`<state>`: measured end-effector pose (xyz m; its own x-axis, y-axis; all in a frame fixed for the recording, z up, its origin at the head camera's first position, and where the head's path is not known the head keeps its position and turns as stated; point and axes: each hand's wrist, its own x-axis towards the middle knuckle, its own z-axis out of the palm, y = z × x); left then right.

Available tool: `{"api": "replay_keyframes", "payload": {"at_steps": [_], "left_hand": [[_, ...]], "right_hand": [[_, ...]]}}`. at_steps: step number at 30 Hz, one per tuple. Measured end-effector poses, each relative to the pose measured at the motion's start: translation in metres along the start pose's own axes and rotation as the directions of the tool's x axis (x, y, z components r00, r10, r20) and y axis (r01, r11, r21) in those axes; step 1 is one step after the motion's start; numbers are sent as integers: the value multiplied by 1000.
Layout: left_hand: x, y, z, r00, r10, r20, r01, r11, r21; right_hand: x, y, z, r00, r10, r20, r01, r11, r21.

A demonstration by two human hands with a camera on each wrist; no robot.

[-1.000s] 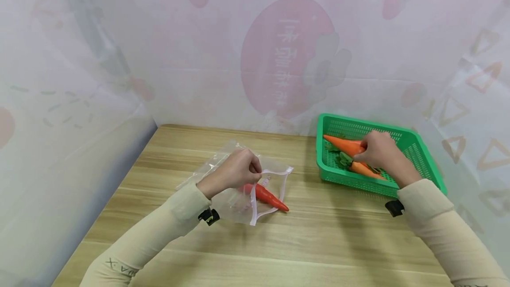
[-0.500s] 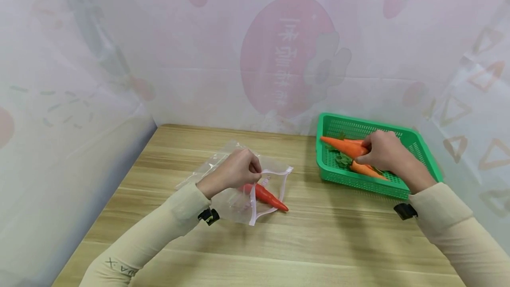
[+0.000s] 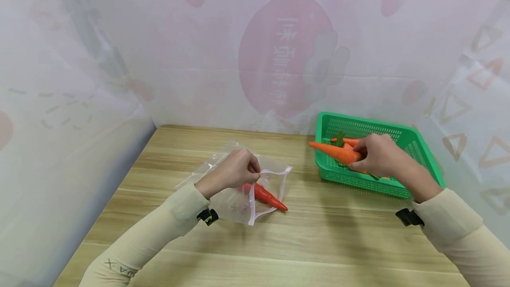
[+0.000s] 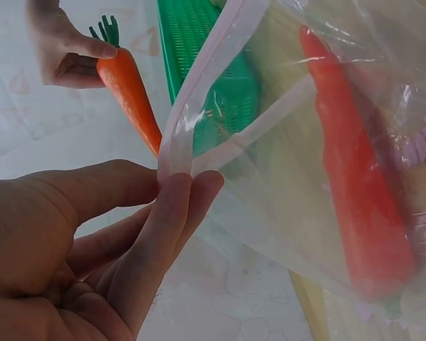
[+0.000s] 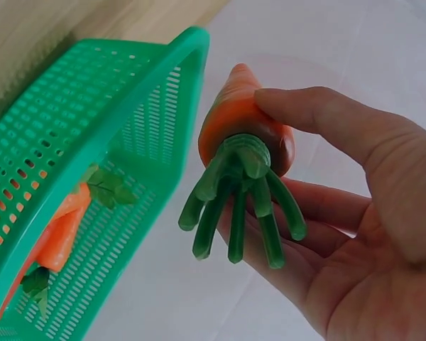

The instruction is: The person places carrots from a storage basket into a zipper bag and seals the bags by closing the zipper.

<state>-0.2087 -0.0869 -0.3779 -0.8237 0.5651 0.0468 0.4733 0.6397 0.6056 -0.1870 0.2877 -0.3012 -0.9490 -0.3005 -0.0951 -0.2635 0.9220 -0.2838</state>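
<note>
Pointing leftward tip-first, carrot (image 3: 336, 152) (long axis aslant) held in right grip (image 3: 380, 156); left grip (image 3: 237, 167) pinching bag (image 3: 229, 205).

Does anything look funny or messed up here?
A little: the long, tapered red vegetable isn't fully inside the clear, pink-edged plastic bag. Its tip pokes out past the open mouth, so it looks only partly packed. I see nothing spilled or broken.
</note>
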Motion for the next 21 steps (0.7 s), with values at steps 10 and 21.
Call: {"api": "replay_keyframes", "payload": {"at_steps": [10, 21], "left_hand": [[-1, -2, -3, 1000, -10, 4, 10, 1000, 9], [-1, -3, -3, 1000, -9, -1, 9, 1000, -4]], "right_hand": [[-12, -23, 6, 993, -117, 8, 117, 993, 3], [-15, -42, 21, 978, -205, 46, 205, 979, 14]]}}
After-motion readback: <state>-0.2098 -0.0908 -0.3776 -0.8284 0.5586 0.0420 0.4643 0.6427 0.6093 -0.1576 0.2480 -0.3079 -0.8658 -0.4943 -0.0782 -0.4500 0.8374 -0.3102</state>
